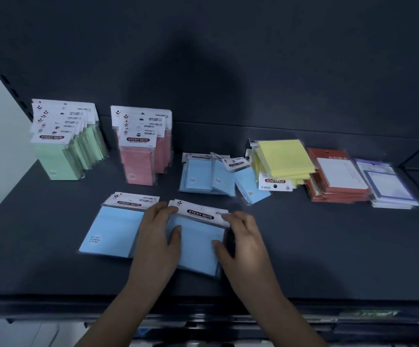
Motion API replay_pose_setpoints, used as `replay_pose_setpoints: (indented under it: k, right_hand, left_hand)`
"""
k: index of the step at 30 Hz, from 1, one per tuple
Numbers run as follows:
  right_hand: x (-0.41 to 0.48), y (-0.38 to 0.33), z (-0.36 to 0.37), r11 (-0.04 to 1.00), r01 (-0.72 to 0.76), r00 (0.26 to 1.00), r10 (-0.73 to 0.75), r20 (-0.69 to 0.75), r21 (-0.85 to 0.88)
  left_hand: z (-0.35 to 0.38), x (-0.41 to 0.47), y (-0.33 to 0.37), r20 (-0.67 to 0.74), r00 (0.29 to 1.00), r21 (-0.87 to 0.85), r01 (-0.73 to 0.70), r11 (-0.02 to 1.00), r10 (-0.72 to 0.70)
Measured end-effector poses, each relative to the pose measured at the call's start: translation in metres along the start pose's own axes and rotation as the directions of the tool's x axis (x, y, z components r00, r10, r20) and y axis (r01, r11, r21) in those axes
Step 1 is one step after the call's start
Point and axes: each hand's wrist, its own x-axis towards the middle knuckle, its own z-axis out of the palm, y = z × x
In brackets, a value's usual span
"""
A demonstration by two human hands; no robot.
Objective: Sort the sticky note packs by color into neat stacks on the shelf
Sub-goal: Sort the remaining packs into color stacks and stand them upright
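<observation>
Taking the shelf (53, 271) from the left with the hands as the dial's middle, the green stack (65, 146) at ten o'clock looks finished. Its packs stand in a fanned row with their header cards lined up. The pink stack (142, 151) at eleven o'clock is just as orderly.

The blue is where the work is. A flat blue pack (110, 229) lies at nine o'clock, just beside the left hand (157, 236). That hand grips the left edge of the blue pile (198, 236), fingers over the header card and thumb on the face. The right hand (243, 241) holds the opposite edge the same way, so the pile sits clamped between both hands near the front of the shelf. I'd judge they are squaring it up.

At twelve o'clock the loose blue packs (203, 175) sprawl crookedly, one slid off toward the right. I'd say these have yet to join the pile.

At one o'clock the yellow stack (282, 159) is gathered but untidy, with at least one header card facing the front. Against it at two o'clock sit the red stack (338, 176) and then the purple stack (388, 186), both flat and a little stepped.

By my reckoning the colours are already separated. What remains is uniting the blue and straightening the right-hand piles.
</observation>
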Motion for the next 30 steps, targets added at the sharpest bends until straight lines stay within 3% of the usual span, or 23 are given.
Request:
replay_pose_setpoints:
  k: [3,11,15,18,20,25,30]
  right_hand:
    - [-0.006,-0.003,-0.003,0.998,-0.033,0.996,0.028,0.082,0.058]
    - [0.012,-0.001,-0.005,0.975,-0.127,0.985,0.103,0.135,0.181]
    - [0.028,0.016,-0.019,0.995,-0.099,0.993,0.098,-0.059,-0.019]
    - [0.042,0.032,-0.029,0.958,-0.244,0.958,0.214,-0.191,-0.151]
    - [0.05,0.038,-0.03,0.922,-0.305,0.944,0.261,-0.201,-0.237]
    - [0.061,0.04,-0.027,0.919,-0.279,0.957,0.243,-0.157,-0.28]
    - [0.044,0.038,-0.037,0.907,-0.21,0.978,0.202,-0.06,-0.365]
  left_hand:
    - [-0.001,-0.001,0.001,0.002,1.0,-0.032,0.015,0.999,-0.015]
    - [-0.005,-0.01,0.002,0.061,0.998,-0.106,0.005,0.994,0.002]
    - [0.001,-0.004,0.005,0.037,0.996,-0.046,-0.078,0.996,0.08]
    - [0.01,0.01,0.021,0.053,0.99,-0.094,-0.128,0.987,0.133]
    - [0.021,0.021,0.039,0.165,0.979,-0.198,-0.084,0.977,0.118]
    - [0.053,0.04,0.07,0.439,0.898,-0.343,0.188,0.92,-0.02]
    - [0.063,0.039,0.082,0.519,0.85,-0.353,0.311,0.883,-0.092]
